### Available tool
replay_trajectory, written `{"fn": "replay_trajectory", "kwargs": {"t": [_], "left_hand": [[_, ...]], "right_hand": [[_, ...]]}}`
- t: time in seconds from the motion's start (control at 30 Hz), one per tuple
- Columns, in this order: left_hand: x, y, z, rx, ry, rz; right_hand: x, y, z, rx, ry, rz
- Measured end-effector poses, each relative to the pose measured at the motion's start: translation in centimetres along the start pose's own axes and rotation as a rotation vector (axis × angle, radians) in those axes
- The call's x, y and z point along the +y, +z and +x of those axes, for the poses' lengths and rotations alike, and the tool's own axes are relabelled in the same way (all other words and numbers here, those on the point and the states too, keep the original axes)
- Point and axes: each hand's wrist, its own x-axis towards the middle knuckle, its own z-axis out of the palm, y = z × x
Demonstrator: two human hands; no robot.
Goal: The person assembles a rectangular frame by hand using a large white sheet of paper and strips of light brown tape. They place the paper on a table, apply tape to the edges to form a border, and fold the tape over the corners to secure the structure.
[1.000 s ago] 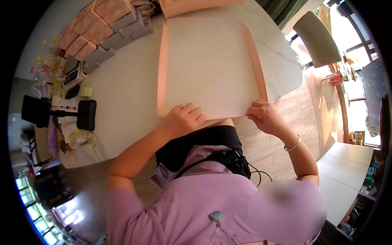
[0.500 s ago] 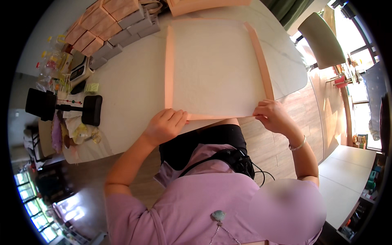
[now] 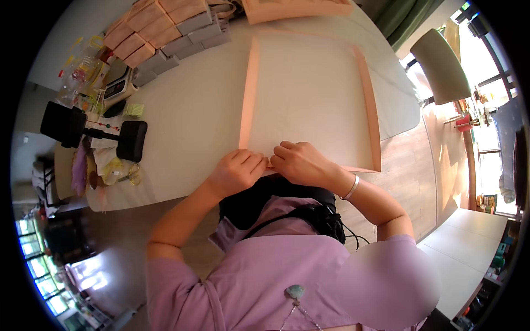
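A shallow, square box lid (image 3: 249,99) lies on the white table (image 3: 185,118) in front of me, pale inside with raised pinkish-orange sides. At its near side, toward the left corner, my left hand (image 3: 236,172) is closed with fingers curled over the edge. Close beside it, almost touching, my right hand (image 3: 301,163) pinches the same near side. The fingertips of both hands hide the strip of wall between them. To the right of my right hand, the rest of the near wall shows as a thin strip.
Stacked pinkish and grey boxes (image 3: 165,30) stand at the far left, and an orange tray-like piece (image 3: 298,10) lies at the back. Along the left are a black stand (image 3: 132,140), a small scale (image 3: 118,88), bottles and scissors (image 3: 134,174). A chair (image 3: 440,66) stands right.
My right hand has moved left from the near right corner, along the near side, to beside my left hand. The view has shifted slightly, so the lid appears further right.
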Motion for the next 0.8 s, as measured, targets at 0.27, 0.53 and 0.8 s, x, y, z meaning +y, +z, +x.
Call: {"fn": "replay_trajectory", "kwargs": {"t": [0.27,0.53,0.8], "left_hand": [[-4.8,-3.7,1.0,-0.192,-0.339,-0.376],[-8.3,-0.7,7.0,-1.358,-0.357,-0.699],[-8.2,1.6,9.5,-1.829,-0.295,-0.686]], "right_hand": [[-1.0,1.0,1.0,-0.014,-0.065,0.036],[-1.4,1.8,0.7,0.079,-0.137,-0.131],[-2.0,1.3,1.1,0.113,-0.14,-0.137]]}}
